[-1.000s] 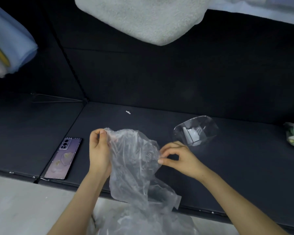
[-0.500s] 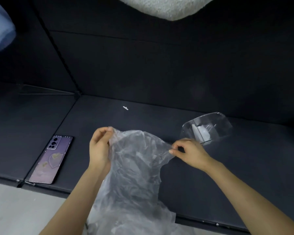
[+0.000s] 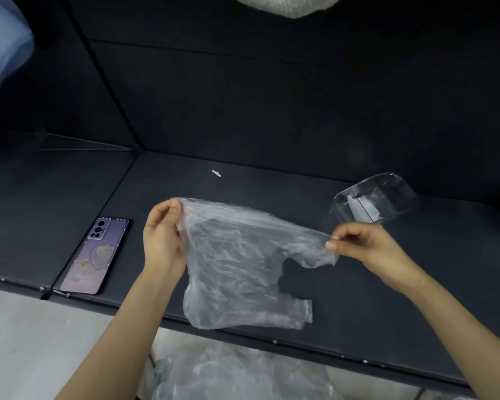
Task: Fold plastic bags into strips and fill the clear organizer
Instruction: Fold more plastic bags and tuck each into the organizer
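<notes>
Film, thin and translucent: the plastic bag (image 3: 237, 255) is a crinkled vest-type carrier, spread wide in the air over the front half of the bench (image 3: 272, 183). Its top edge is pulled into a nearly straight, slightly sagging line between the two hands. The left hand (image 3: 163, 241) pinches the left end of that edge, fingers and thumb closed together on the film, palm turned toward the bag. The right hand (image 3: 361, 246) pinches the right end, where the film narrows to a twisted handle loop, thumb and forefinger closed on it and the other fingers curled. Below the loop a rounded cut-out shows the dark bench through it. The lower body hangs in soft creases to a flat seamed bottom near the bench's front edge; whether it touches cannot be told. Bench surface is matte black, smooth and slightly padded in look. The clear organizer (image 3: 373, 202), rigid glossy plastic with rounded corners, lies tilted on the bench just beyond the right hand, apart from the bag, with white pieces inside. A purple phone (image 3: 96, 255) lies face down, well left of the left hand. A small white scrap (image 3: 216, 173) sits farther back. Below the bench front, a heap of similar wrinkled film (image 3: 237, 370).
</notes>
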Motion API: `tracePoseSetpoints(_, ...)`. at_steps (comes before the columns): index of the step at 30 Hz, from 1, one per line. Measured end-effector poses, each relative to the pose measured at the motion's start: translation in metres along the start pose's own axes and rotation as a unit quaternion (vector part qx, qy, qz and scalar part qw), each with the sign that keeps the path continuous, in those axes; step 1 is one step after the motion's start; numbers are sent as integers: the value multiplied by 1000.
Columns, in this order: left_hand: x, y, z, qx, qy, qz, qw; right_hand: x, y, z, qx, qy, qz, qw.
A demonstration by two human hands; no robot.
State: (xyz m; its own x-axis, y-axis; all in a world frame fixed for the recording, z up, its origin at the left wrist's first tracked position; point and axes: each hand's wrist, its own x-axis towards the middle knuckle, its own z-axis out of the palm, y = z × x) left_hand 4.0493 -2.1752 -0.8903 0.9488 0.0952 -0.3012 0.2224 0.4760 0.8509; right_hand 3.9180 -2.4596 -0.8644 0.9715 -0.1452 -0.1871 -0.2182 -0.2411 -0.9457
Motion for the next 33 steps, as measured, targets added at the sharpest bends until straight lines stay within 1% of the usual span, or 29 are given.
tracePoseSetpoints(2, -1, 2, -4, 25, -11, 16, 1000, -6, -7, 1, 18, -26, 18, 999)
tracePoseSetpoints(6, -1, 2, -9, 74, -9, 46, 996, -11, -8, 4, -87, -73, 31, 993)
tracePoseSetpoints(8, -1, 2, -9, 90, -7, 52, 995, -14, -8, 0, -126, -71, 35, 989)
tracePoseSetpoints(11, -2, 2, -9, 104, -8, 31, 994, -16, -8, -8, -172, -54, 12, 984)
tracePoseSetpoints(13, -2, 0, -9, 83, -15, -3, 996, -17, -9, -10, -138, -42, 12, 990)
tracePoseSetpoints(16, -2, -4, -9, 44, -25, -47, 998, -22, -11, -10, 5, -13, 46, 999)
tracePoseSetpoints(17, -2, -6, -9, 41, -29, -51, 997, -23, -11, -11, 43, 4, 54, 998)
tracePoseSetpoints(19, -2, -9, -9, 49, -24, -43, 998, -26, -11, -11, 77, 19, 66, 995)
tracePoseSetpoints(20, -2, -11, -9, 58, -18, -33, 998, -27, -11, -12, 59, 13, 73, 995)
tracePoseSetpoints(22, -1, -15, -11, 83, -10, 1, 996, -27, -6, -13, -59, 5, 85, 995)
tracePoseSetpoints(23, -1, -17, -11, 113, -11, 28, 993, -26, -4, -13, -109, 14, 87, 990)
tracePoseSetpoints(24, -1, -20, -11, 147, -15, 55, 987, -26, -2, -13, -122, 33, 89, 988)
tracePoseSetpoints(26, -1, -25, -7, 200, -19, 92, 975, -21, 1, -11, -91, 84, 101, 987)
tracePoseSetpoints(29, 8, -33, 7, 250, -3, 101, 963, -2, 2, -8, -37, 162, 132, 977)
tracePoseSetpoints(30, 14, -36, 12, 261, 3, 93, 961, 5, 2, -7, -51, 193, 137, 970)
tracePoseSetpoints(32, 27, -42, 23, 287, 25, 64, 955, 7, 2, -5, -178, 274, 119, 938)
tracePoseSetpoints(33, 32, -45, 29, 300, 37, 37, 953, 2, 1, -2, -230, 305, 86, 920)
